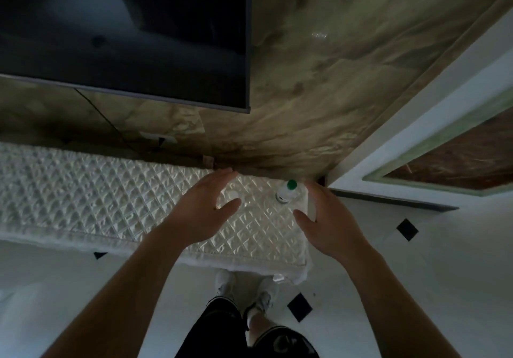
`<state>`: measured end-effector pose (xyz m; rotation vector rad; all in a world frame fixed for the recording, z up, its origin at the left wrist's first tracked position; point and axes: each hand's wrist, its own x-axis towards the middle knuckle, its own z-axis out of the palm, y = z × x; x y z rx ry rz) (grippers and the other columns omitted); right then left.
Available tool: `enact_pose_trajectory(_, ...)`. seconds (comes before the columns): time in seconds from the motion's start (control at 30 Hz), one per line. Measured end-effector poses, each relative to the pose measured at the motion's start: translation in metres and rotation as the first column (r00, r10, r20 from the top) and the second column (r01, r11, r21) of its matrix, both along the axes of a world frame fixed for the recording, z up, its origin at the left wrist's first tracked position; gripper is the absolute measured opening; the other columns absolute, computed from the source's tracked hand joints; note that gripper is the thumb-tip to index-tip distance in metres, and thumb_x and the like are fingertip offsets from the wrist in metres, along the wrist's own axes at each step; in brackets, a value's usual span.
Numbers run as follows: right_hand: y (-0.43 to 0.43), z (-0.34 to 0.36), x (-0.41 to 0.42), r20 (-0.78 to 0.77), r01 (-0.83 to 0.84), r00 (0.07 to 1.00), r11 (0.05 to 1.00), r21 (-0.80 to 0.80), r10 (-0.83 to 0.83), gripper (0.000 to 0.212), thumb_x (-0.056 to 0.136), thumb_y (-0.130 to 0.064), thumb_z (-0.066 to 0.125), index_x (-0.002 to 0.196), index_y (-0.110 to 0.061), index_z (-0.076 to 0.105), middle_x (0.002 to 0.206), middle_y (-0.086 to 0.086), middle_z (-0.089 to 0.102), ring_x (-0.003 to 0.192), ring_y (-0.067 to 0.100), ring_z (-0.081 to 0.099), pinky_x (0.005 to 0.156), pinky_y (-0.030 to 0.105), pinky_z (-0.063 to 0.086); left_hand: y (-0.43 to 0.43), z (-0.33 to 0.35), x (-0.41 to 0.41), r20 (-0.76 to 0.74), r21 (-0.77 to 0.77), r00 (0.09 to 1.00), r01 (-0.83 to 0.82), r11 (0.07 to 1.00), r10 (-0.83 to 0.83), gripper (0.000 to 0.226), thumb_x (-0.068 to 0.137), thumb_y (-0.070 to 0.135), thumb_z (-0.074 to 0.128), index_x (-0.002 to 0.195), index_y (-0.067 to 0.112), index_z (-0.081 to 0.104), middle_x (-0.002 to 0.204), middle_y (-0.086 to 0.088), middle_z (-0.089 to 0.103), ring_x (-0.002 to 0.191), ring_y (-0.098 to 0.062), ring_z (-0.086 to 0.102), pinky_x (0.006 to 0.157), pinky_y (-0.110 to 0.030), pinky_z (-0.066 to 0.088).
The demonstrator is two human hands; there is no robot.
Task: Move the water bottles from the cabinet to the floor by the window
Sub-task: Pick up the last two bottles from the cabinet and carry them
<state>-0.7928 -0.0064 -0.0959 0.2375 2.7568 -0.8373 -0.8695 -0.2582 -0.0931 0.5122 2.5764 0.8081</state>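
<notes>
Forearms, two, reach out over the quilted white cabinet (83, 191), with my left hand (200, 207) and right hand (330, 219) open above it: fingers (222, 175) spread wide, holding nothing. One water bottle (287, 192), green cap, stands upright at the cabinet's far right corner, just beside my right hand, below the dark television (125, 38).

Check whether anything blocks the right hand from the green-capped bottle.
Nothing visible. The bottle stands upright on the quilted cover, near its right end; the right hand, open, is close beside it with no object between them.
</notes>
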Motion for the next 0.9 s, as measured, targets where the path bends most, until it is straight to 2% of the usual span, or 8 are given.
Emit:
enact_pose_trajectory(0.17,0.015,-0.043,-0.021,0.020,0.045,0.999,0.999,-0.026,-0.044,0.076,0.089,-0.044,0.059,0.152,-0.022,0.022,0.155,-0.003,0.033,0.142,0.014,0.031,0.113,0.032,0.030,0.003,-0.049,-0.018,0.078,0.013,0.996,-0.033,0.999,0.032,0.072,0.086,0.044,0.066,0.148,0.034,0.029,0.154,0.011,0.032,0.138,-0.006,0.032,0.110,-0.027,0.029)
enact_pose_trajectory(0.37,0.025,-0.108,-0.050,0.060,0.128,0.991,0.989,-0.078,-0.124,0.082,0.084,-0.046,0.066,0.151,-0.026,0.023,0.154,-0.003,0.034,0.140,0.016,0.034,0.111,0.033,0.031,0.007,-0.121,-0.043,0.156,0.060,0.982,-0.117,0.991,0.107,0.084,0.074,0.042,0.078,0.144,0.041,0.032,0.151,0.014,0.036,0.127,0.003,0.031,0.105,-0.026,0.032)
enact_pose_trajectory(0.57,0.035,-0.194,-0.070,0.131,0.249,0.964,0.960,-0.126,-0.232,0.090,0.079,-0.044,0.073,0.151,-0.026,0.022,0.153,-0.003,0.034,0.139,0.017,0.035,0.105,0.030,0.030,0.008,-0.209,-0.062,0.193,0.050,0.973,-0.139,0.989,0.127,0.091,0.068,0.040,0.083,0.143,0.041,0.032,0.149,0.013,0.037,0.129,-0.004,0.037,0.103,-0.028,0.035)
enact_pose_trajectory(0.7,0.046,-0.251,-0.077,0.197,0.368,0.922,0.912,-0.183,-0.332,0.095,0.070,-0.052,0.077,0.148,-0.030,0.027,0.150,-0.006,0.040,0.136,0.015,0.040,0.109,0.041,0.038,0.006,-0.265,-0.064,0.223,0.054,0.967,-0.136,0.989,0.121,0.093,0.065,0.038,0.086,0.141,0.042,0.034,0.136,0.021,0.040,0.123,-0.004,0.041,0.099,-0.025,0.036)
enact_pose_trajectory(0.8,0.050,-0.284,-0.081,0.201,0.393,0.913,0.896,-0.206,-0.354,0.097,0.063,-0.060,0.075,0.145,-0.031,0.031,0.146,-0.007,0.045,0.132,0.012,0.045,0.107,0.045,0.041,0.005,-0.297,-0.064,0.229,0.058,0.963,-0.160,0.985,0.143,0.092,0.063,0.036,0.088,0.140,0.039,0.037,0.136,0.017,0.044,0.120,-0.008,0.046,0.101,-0.031,0.041)
enact_pose_trajectory(0.9,0.051,-0.309,-0.084,0.177,0.390,0.917,0.899,-0.201,-0.358,0.091,0.067,-0.053,0.078,0.143,-0.027,0.034,0.143,-0.005,0.048,0.130,0.013,0.047,0.106,0.044,0.043,0.005,-0.323,-0.064,0.201,0.083,0.965,-0.190,0.978,0.171,0.092,0.061,0.032,0.089,0.138,0.037,0.041,0.139,0.014,0.047,0.122,-0.011,0.049,0.103,-0.034,0.043)
